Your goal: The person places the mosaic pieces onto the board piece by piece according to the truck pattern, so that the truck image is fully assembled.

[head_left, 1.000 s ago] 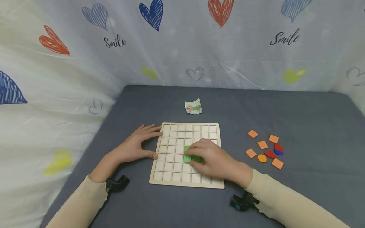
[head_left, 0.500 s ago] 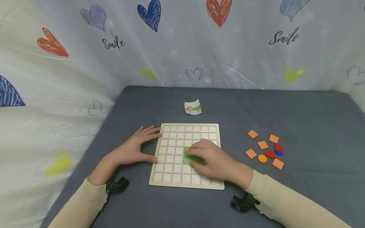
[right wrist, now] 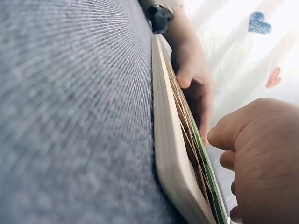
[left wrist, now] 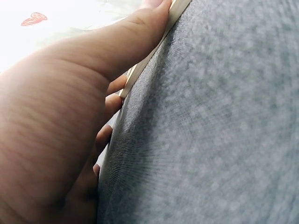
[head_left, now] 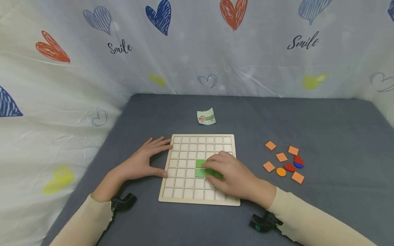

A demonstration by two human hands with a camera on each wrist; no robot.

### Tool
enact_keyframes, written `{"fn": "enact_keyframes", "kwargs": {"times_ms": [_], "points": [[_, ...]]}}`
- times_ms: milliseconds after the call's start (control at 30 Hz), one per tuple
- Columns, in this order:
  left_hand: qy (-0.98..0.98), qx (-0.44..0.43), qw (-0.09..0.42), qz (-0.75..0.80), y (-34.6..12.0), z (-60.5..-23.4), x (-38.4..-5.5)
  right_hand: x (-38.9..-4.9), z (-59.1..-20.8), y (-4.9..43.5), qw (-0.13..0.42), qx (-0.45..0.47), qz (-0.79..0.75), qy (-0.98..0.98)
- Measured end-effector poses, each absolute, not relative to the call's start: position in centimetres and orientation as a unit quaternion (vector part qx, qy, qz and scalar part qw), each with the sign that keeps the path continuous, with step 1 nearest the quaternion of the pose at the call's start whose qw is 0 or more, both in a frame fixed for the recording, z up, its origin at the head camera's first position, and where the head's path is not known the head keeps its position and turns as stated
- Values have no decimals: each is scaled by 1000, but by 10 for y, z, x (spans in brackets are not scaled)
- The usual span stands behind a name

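A pale wooden grid board [head_left: 183,172] lies flat on the table. My left hand [head_left: 140,162] spreads at its left edge, thumb and fingertips at the frame; in the left wrist view its thumb [left wrist: 135,39] rests along the wooden edge. My right hand [head_left: 231,172] is over the board's right half, with fingers bent and thumb apart from the index finger. Several green square tiles [head_left: 200,173] sit in the grid under and beside these fingertips, partly hidden by the hand. The right wrist view has the thumb [right wrist: 222,135] close over the green tile strip [right wrist: 210,175].
Several orange square tiles [head_left: 269,166] lie loose to the right. Among them are an orange disc [head_left: 281,172], a red piece [head_left: 289,167] and a red piece [head_left: 298,160] against a blue one [head_left: 299,165]. Beyond the board lies a small picture card [head_left: 206,117].
The camera view drifts slightly, shifting the whole scene a little left and down. Both hands stay almost in place; a little more green shows by the right fingertips.
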State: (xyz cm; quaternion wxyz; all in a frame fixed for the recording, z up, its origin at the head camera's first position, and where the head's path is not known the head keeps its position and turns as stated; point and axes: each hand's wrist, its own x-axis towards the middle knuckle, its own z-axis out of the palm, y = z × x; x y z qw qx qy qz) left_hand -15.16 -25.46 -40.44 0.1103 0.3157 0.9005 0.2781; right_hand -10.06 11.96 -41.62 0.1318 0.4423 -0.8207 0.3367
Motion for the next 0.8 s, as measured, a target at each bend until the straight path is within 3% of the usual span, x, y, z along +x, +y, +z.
{"fn": "enact_keyframes", "kwargs": {"times_ms": [800], "points": [[903, 307, 110, 278, -256, -408, -152, -83, -409, 161, 153, 366, 307, -865]]}}
